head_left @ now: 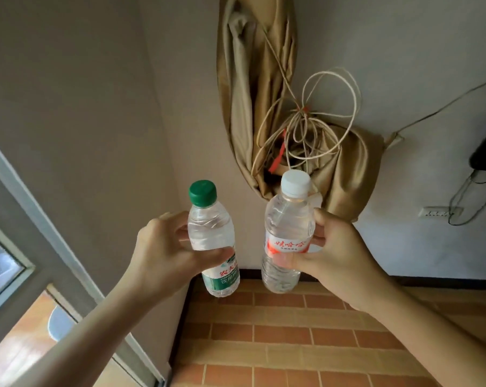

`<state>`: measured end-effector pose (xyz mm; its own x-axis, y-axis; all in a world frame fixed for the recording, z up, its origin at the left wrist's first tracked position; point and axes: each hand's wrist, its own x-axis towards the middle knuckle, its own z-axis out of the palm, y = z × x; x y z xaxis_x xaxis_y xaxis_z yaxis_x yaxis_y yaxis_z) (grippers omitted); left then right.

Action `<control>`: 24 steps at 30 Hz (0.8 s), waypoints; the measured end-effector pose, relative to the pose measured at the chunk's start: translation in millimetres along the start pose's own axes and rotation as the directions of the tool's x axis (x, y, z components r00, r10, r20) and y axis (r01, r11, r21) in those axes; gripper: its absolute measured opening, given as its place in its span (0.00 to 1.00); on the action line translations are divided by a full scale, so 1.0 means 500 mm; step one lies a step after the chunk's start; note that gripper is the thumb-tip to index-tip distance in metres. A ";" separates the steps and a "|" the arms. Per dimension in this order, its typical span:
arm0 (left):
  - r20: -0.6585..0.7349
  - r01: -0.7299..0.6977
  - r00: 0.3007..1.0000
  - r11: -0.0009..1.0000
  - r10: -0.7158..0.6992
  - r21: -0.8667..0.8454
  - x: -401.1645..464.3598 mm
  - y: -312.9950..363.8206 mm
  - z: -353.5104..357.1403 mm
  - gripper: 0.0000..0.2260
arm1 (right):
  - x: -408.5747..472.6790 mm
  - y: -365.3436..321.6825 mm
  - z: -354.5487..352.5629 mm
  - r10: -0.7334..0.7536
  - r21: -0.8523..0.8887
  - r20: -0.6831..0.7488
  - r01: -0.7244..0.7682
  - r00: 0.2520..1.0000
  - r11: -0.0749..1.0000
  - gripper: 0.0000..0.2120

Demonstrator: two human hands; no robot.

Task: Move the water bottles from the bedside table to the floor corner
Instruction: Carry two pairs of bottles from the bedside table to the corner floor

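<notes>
Fingers (180, 233) of the left hand (163, 252) are wrapping the green-capped bottle (212, 241); the right hand (336, 252) is clamping the white-capped bottle (287, 238). Both bottles are hanging upright, side by side and apart, above the brick-tile floor (292, 344) near the wall corner, in front of a bundled tan curtain (253, 93).

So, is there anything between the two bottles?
No. In the head view, only bare wall shows between the green-capped bottle and the white-capped bottle.
</notes>
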<state>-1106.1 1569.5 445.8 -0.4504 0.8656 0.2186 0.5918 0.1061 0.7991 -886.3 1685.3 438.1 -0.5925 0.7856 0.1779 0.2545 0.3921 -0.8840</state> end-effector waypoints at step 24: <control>0.017 0.081 0.997 0.997 -0.081 0.018 0.134 -0.795 0.482 0.21 | 0.178 0.815 0.400 0.181 0.034 -0.018 -0.180 0.983 0.983 0.22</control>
<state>-1210.5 1703.0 7.9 -0.4856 0.8623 0.1437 0.5654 0.1845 0.8039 -988.2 1819.2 7.4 -0.5229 0.8521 0.0231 0.3307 0.2278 -0.9158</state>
